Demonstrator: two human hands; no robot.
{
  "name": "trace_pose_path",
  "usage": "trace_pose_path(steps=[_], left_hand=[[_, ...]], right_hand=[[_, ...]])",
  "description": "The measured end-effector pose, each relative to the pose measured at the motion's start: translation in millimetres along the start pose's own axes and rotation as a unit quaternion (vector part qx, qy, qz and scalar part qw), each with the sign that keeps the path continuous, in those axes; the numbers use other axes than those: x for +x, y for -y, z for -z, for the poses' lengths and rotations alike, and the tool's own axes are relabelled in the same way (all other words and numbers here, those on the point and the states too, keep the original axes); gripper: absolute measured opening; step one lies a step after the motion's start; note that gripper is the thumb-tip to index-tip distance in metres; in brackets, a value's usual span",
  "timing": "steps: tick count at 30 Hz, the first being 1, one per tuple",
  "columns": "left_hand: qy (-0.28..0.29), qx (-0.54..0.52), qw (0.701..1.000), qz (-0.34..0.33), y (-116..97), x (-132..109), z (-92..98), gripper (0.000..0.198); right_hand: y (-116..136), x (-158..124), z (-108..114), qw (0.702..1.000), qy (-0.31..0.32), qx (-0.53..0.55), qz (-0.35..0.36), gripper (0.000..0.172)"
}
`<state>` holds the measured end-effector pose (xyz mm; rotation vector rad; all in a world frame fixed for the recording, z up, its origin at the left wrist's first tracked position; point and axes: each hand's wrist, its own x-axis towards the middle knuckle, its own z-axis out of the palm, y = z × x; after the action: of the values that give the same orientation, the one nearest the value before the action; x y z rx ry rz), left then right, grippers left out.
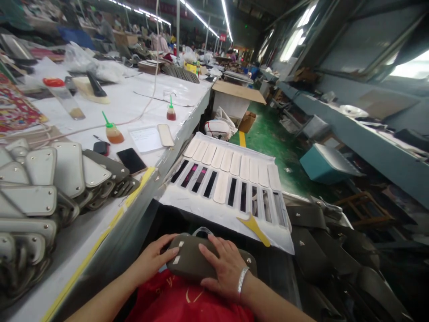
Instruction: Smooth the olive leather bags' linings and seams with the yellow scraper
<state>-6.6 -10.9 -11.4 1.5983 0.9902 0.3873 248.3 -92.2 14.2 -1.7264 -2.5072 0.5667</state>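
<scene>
A grey-brown rounded panel, with small white patches near its left end and a metal stud at its right end, lies across my lap. My left hand grips the panel's left end, thumb and fingers around the edge. Across its top rests my right hand, fingers spread and lying on the surface. Just beyond the panel is a white slotted tray with pale strips along its far row and one in the near row. A yellow flat tool with a notched end lies on the tray's near border.
On the left table, pale panels with studs are piled beside a phone. Farther back stand two green-tipped bottles and a clear container. Dark panels are heaped at my right. A teal box is on the floor.
</scene>
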Motion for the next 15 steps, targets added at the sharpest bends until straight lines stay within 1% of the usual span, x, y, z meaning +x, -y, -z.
trace_pose_path(steps=[5, 7, 9, 10, 12, 15], left_hand=[[-0.046, 0.055, 0.997, -0.012, -7.8, -2.9, -6.6, 0.038], [-0.057, 0.063, 0.996, -0.017, -7.4, -3.5, -8.9, 0.037], [-0.063, 0.062, 0.996, -0.016, -6.1, -3.6, -10.2, 0.037], [-0.065, 0.059, 0.996, -0.014, -5.6, -3.5, -10.3, 0.037], [-0.061, 0.049, 0.997, -0.008, -5.3, -2.8, -9.5, 0.037], [-0.046, 0.024, 0.999, -0.001, -5.2, -0.9, -7.0, 0.038]], right_hand=[[4.7, 4.3, -0.4, 1.0, 0.001, -0.002, -0.004, 0.074], [12.6, 12.2, -4.5, 1.0, -0.015, 0.002, -0.014, 0.082], [23.6, 24.4, -9.0, 0.999, -0.038, 0.01, -0.014, 0.093], [29.4, 31.2, -10.6, 0.999, -0.048, 0.014, -0.012, 0.095], [39.2, 43.6, -11.7, 0.998, -0.06, 0.02, -0.016, 0.089], [46.5, 55.1, -8.8, 0.997, -0.057, 0.022, -0.043, 0.069]])
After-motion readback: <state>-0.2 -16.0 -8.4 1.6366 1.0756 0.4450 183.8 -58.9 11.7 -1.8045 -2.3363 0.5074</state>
